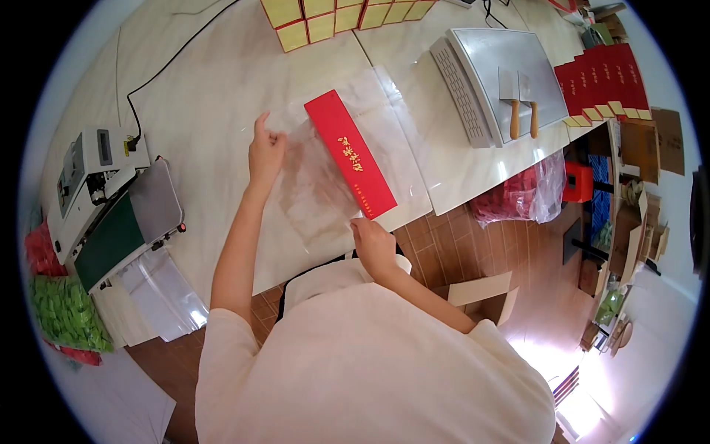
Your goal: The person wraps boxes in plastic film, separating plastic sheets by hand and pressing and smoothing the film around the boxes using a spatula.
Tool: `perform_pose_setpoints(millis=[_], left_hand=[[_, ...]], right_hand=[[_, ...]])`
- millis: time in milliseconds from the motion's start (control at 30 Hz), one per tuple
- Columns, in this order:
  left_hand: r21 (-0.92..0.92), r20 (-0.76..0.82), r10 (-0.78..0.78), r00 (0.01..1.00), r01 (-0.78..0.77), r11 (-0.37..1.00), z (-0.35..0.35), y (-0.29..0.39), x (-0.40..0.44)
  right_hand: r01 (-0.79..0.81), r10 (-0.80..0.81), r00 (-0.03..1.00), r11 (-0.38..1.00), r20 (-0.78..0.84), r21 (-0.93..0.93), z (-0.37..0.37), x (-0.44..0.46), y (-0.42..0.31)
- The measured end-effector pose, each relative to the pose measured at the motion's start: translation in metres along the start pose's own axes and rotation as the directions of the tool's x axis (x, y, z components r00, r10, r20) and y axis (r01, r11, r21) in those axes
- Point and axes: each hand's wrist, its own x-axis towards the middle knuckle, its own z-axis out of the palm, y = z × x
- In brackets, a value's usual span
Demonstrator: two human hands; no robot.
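A long red box [350,153] with gold lettering lies at a slant on the table, with clear plastic film [310,200] spread under and around it. To the left of the box, my left hand [266,152] is raised with its index finger stretched out and the other fingers partly bent; I see nothing held in it. At the box's near end, by the table edge, my right hand [374,243] is closed, its fingertips pinching what looks like the edge of the film. The fingers' undersides are hidden.
A white machine [111,159] with a green belt stands left, with clear bags [159,285] below it. A grey metal-topped appliance [510,81] carrying two wooden-handled scrapers stands right. Yellow-and-red boxes [322,28] line the back; more red boxes [603,78] stand far right.
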Motion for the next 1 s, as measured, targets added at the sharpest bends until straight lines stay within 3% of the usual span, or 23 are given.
perform_pose_setpoints(millis=[33,67,100,167,200,233,267,300,367,500,567,600,667,1000], left_hand=[[0.084,0.036,0.085,0.996,-0.087,0.993,0.001,0.014,0.006],[0.166,0.077,0.164,0.983,-0.175,0.97,0.002,0.027,0.01],[0.169,0.075,0.161,0.984,-0.172,0.971,0.005,0.042,0.012],[0.163,0.096,0.334,0.938,-0.346,0.924,0.016,0.065,0.012],[0.164,0.096,0.335,0.937,-0.347,0.924,0.02,0.068,0.014],[0.051,0.014,0.41,0.912,-0.41,0.911,0.024,0.072,0.016],[-0.057,-0.076,0.471,0.879,-0.476,0.878,0.028,0.074,0.018],[-0.059,-0.075,0.472,0.878,-0.476,0.877,0.03,0.071,0.019],[-0.082,-0.227,0.395,0.89,-0.422,0.903,0.035,0.059,0.018],[-0.042,-0.228,0.357,0.906,-0.375,0.926,0.049,0.031,0.005],[-0.168,-0.125,0.193,0.973,-0.213,0.963,0.052,0.034,0.0],[-0.174,-0.134,0.192,0.972,-0.214,0.961,0.054,0.03,0.003],[-0.23,-0.014,0.069,0.998,-0.071,0.971,0.06,0.022,0.012],[-0.405,0.015,-0.049,0.999,0.051,0.913,0.082,0.013,0.021]], right_hand=[[0.0,0.0,1.0,1.0,0.004,0.002,-0.005,0.001,0.0],[0.022,-0.02,0.994,1.0,-0.106,0.011,-0.011,0.003,0.0],[0.045,-0.04,0.976,0.999,-0.214,0.017,-0.016,0.005,0.001],[-0.003,0.009,0.981,0.999,-0.195,0.032,-0.021,0.008,0.007],[0.004,0.003,0.96,1.0,-0.279,0.025,-0.023,0.012,0.011],[0.009,-0.003,0.932,1.0,-0.362,0.016,-0.025,0.015,0.015],[-0.058,0.076,0.937,0.996,-0.342,0.063,-0.025,0.017,0.018],[-0.059,0.077,0.936,0.996,-0.343,0.062,-0.025,0.018,0.021],[-0.036,0.078,0.915,0.993,-0.395,0.112,-0.025,0.021,0.026],[-0.036,0.097,0.958,0.975,-0.27,0.22,-0.026,0.025,0.039],[-0.036,0.094,0.965,0.973,-0.247,0.23,-0.028,0.026,0.038],[-0.027,0.084,0.966,0.974,-0.245,0.224,-0.029,0.026,0.038],[-0.029,0.083,0.97,0.974,-0.23,0.227,-0.029,0.026,0.04],[-0.015,0.058,0.979,0.977,-0.195,0.215,-0.036,0.03,0.039]])
